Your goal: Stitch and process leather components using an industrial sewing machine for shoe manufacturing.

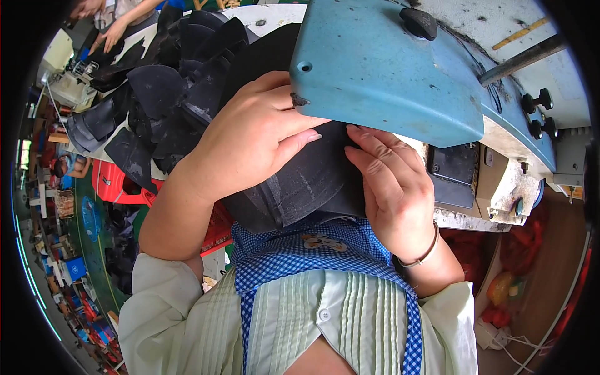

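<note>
A curved, black, leather-like piece (303, 184) with scuff marks lies under the blue machine head (387, 69) and hangs toward my apron. My left hand (250, 137) grips it from the left, thumb on top, with some fingertips hidden behind the machine head's corner. From the right, my right hand (394, 187) holds the same piece, its fingers bent and pressed together at the edge and the thumb mostly out of sight. Both hands are close to the machine head's lower edge, which covers the spot where the piece passes beneath.
A heap of similar black pieces (162, 94) covers the table to my left. Below it stands a red plastic basket (115, 182). A co-worker's hand (115, 34) is at the far left, near another machine (72, 87). Red bags (525, 244) lie low on the right.
</note>
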`<state>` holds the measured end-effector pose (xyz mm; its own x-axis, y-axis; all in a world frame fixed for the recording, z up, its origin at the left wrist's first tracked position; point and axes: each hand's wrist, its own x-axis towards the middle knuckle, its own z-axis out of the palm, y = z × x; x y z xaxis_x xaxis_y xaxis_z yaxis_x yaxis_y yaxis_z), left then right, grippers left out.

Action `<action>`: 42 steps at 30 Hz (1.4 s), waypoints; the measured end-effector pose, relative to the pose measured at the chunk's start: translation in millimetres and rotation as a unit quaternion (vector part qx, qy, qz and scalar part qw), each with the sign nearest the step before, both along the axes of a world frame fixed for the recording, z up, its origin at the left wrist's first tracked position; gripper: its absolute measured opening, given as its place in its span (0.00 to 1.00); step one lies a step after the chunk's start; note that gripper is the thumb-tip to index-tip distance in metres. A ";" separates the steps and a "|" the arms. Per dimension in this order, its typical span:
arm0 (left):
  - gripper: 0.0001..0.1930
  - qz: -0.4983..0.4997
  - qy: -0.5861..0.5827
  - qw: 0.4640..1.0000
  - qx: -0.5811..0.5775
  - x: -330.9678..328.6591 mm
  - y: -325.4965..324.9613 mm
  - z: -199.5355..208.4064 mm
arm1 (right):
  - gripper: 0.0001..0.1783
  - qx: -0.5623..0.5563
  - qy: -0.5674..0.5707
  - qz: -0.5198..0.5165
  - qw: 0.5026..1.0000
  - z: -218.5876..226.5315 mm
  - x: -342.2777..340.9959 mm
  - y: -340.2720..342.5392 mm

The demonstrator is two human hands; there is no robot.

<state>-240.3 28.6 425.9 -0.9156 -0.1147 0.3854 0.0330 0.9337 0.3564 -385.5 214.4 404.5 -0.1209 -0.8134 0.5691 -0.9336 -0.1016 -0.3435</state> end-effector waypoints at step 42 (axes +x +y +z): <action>0.15 -0.005 0.008 0.998 0.061 12.1 4.6 -8.6 | 0.15 0.015 0.021 -0.007 1.000 2.0 0.3 -0.2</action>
